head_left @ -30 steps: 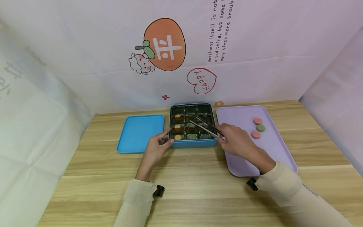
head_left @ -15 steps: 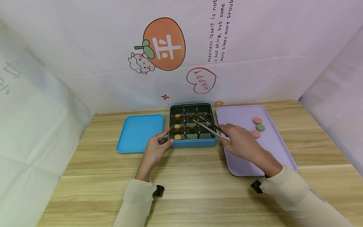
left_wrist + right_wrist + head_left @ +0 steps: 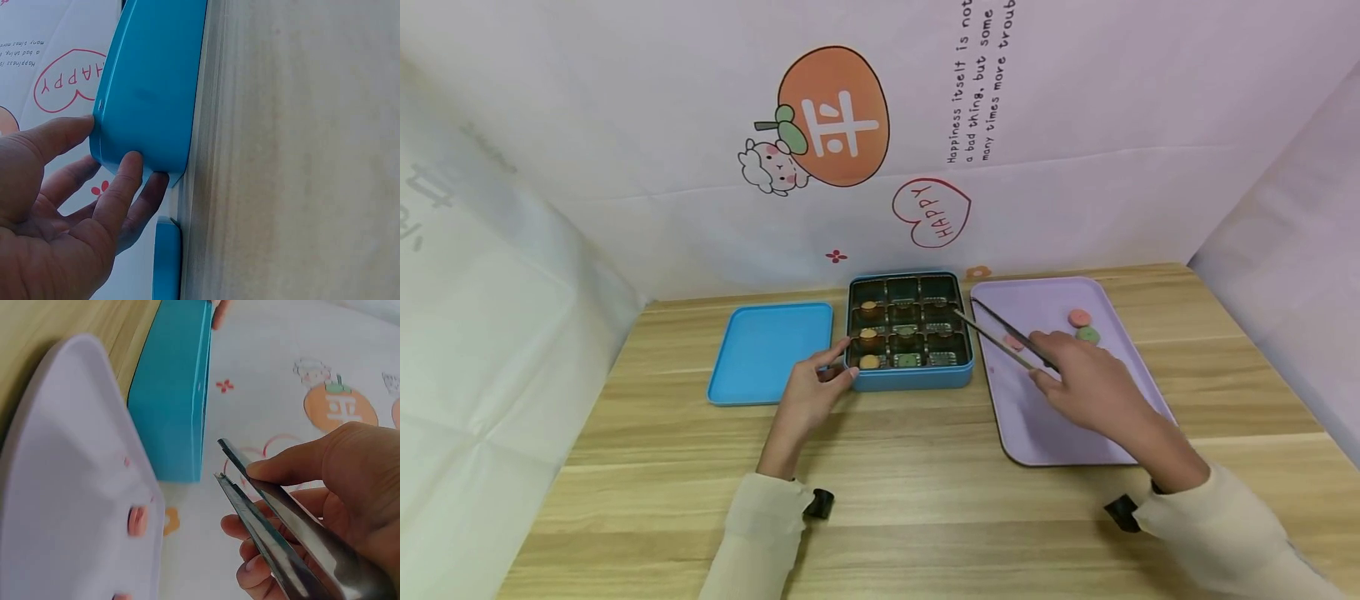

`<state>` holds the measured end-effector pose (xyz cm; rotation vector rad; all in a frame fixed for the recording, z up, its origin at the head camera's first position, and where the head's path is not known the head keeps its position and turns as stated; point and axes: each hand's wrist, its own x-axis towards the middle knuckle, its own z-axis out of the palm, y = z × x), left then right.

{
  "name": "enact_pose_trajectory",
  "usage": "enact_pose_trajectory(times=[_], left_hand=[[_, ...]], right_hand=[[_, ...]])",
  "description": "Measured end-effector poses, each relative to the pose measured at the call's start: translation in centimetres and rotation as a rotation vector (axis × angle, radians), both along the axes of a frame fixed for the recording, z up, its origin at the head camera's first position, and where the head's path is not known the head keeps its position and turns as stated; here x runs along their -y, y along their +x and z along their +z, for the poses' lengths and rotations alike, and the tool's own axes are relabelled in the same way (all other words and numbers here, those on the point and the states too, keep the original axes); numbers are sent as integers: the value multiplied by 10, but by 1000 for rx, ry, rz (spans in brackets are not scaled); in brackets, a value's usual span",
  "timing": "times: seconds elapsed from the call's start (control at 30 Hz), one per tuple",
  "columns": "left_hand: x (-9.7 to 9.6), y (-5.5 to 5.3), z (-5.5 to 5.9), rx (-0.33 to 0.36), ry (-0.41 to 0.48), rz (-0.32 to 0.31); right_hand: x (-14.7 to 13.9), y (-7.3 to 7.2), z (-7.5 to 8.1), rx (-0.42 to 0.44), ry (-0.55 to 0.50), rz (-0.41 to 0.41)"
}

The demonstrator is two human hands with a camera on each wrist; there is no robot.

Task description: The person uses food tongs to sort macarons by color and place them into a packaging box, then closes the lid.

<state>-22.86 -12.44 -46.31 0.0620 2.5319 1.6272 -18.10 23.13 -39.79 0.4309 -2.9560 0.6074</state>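
Table [image 3: 887, 533]: pale wood-grain surface.
Landmark: square blue compartmented box [image 3: 913, 381].
Left hand [image 3: 810, 393]: fingers grasp box's left front corner.
Right hand [image 3: 1090, 387]: fingers grasp silver metal tongs [image 3: 297, 517], tips parted near box's right rim.

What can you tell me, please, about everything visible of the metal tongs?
The tongs look like shiny silver metal, with two long arms and small teeth near the tips. The right hand grips them, arms apart, nothing between the tips. In the head view they slant above the purple tray, tips towards the blue box.
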Motion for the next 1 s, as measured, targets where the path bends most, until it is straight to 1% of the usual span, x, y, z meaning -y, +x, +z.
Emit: enact_pose_trajectory(times=[0.17,0.4,0.63,0.87,1.0], left_hand=[[0,0,0,-5,2,0],[0,0,0,3,3,1],[0,0,-1,3,14,3],[0,0,-1,-1,24,-1],[1,0,0,-2,24,-4]], right_hand=[[-27,5,-7,-28,3,-27],[-62,14,-17,14,58,-89],[-86,23,-26,-22,82,-147],[-105,28,-34,26,106,-200],[-111,30,-38,34,130,-214]])
